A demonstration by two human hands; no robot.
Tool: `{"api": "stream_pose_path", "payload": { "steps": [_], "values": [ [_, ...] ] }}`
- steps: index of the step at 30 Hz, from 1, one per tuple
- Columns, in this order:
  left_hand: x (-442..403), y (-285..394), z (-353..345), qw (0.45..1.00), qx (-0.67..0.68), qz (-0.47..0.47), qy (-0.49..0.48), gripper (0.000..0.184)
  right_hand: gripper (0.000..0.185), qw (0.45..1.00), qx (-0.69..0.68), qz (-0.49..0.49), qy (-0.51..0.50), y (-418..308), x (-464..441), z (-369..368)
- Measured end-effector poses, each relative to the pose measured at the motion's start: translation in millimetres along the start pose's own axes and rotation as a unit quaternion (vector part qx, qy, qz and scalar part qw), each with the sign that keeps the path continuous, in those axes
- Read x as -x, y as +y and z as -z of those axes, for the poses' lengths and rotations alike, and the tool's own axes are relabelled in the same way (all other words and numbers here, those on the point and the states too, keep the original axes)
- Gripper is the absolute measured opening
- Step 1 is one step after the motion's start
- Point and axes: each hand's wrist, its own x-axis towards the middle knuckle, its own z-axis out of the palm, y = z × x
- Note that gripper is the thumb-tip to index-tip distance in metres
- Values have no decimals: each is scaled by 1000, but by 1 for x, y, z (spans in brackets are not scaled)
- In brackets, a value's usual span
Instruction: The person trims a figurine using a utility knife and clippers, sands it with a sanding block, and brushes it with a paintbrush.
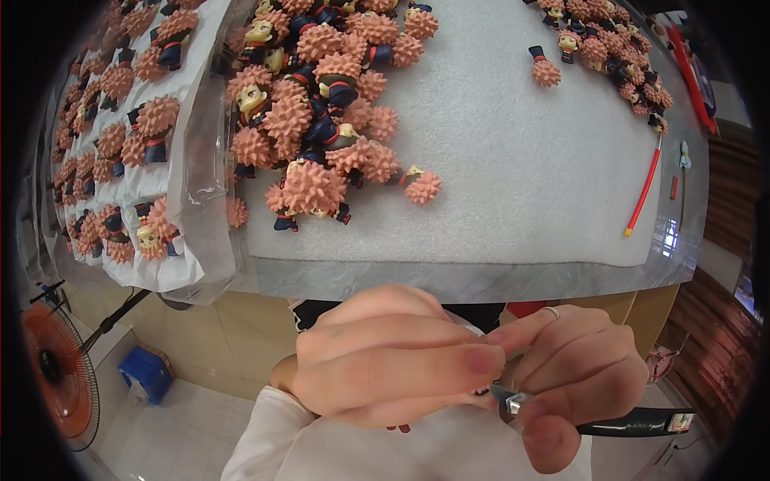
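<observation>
In the head view my left hand [385, 361] is closed over a small figurine, nearly all of it hidden; only a dark bit shows near the fingertips and reddish bits below the hand. My right hand [577, 377] grips a black-handled knife [634, 422], its short metal tip pointing left at the left fingertips. Whether the tip touches the figurine is hidden. Both hands are in front of the table's near edge, above my lap. Beyond them lies a heap of figurines [313, 120] with spiky pinkish-brown hair and dark blue clothes.
White foam sheet [513, 184] covers the tabletop. A lined tray [180, 232] with rows of figurines stands left; another figurine pile [601, 40] lies back right. A red thin brush-like stick [644, 188] rests near the right edge. An orange fan [56, 369] and blue bin [146, 374] are lower left.
</observation>
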Motion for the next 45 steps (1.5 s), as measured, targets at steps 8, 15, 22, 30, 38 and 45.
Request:
{"api": "stream_pose_path", "payload": {
  "steps": [8,15,22,30,38,45],
  "values": [
    [-2,2,1,1000,-23,9,-3,32,16,1000,-13,10,-2,3,1,0],
    [-3,3,0,1000,-26,12,5,33,14,999,-26,19,-4,4,2,2],
    [-3,3,1,1000,-23,10,4,32,17,1000,-2,-1,-3,-1,0,-2],
    [-2,2,3,1000,-29,7,-9,32,20,1000,-16,1,-9,2,0,-1],
    [-3,2,4,999,-28,8,-13,33,19,1000,-26,3,-6,3,1,-1],
    [-1,3,7,999,-32,12,-27,36,19,999,-32,6,-9,5,2,0]
  ]
}}
